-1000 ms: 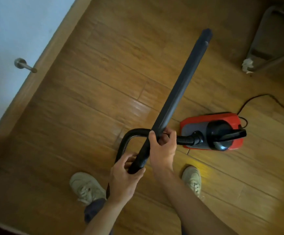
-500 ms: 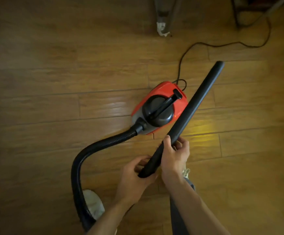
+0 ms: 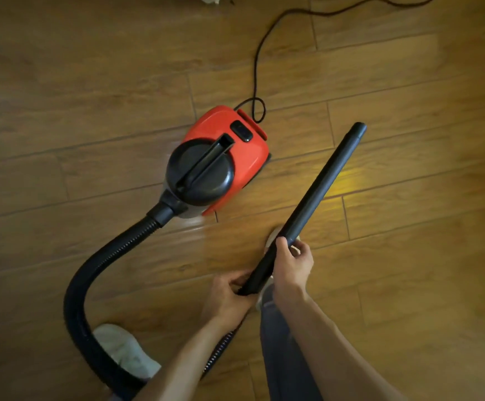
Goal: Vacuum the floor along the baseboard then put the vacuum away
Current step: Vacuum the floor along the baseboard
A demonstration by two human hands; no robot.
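A red canister vacuum (image 3: 248, 157) with a black lid and carry handle (image 3: 200, 172) sits on the wood floor. Its black ribbed hose (image 3: 91, 273) curves left and down past my shoe, then up to my hands. I hold the black wand tube (image 3: 316, 198) in the air, tip pointing up and right. My left hand (image 3: 229, 296) grips the tube's lower end where the hose joins. My right hand (image 3: 290, 267) is wrapped around the tube just above it. The baseboard is out of view.
The black power cord (image 3: 257, 59) runs from the vacuum's back toward the top right and loops beside it. My left shoe (image 3: 122, 350) stands inside the hose's curve; the right shoe (image 3: 273, 235) peeks out under the tube. Wood floor (image 3: 409, 285) lies all around.
The view has swung away from the wall and baseboard onto the vacuum, which now looks closer. Both hands keep the same grip on the tube, which stays pointing up and right.
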